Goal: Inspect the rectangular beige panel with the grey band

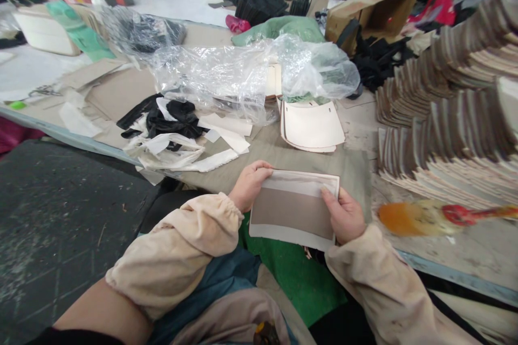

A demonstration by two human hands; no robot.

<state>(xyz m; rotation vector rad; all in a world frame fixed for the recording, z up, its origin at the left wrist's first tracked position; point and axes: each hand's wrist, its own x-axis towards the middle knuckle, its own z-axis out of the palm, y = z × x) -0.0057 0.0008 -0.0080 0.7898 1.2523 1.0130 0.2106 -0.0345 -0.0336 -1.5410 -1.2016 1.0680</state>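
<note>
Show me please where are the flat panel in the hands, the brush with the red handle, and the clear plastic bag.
flat panel (292, 210), head view, its grey middle band.
brush (408, 219), head view, its orange bristles.
clear plastic bag (210, 73), head view, its crumpled middle.

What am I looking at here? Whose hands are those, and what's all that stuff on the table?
The picture comes from a camera worn on a person's head, looking down, so the hands are that person's own. The left hand and the right hand hold a flat cream and brown panel by its two ends, just above the person's lap. On the worktable lie a small pile of cream cut pieces, white and black scraps, crumpled clear plastic bags and, to the right, big fanned stacks of flat pieces. An orange brush with a red handle rests near the right hand.
</note>
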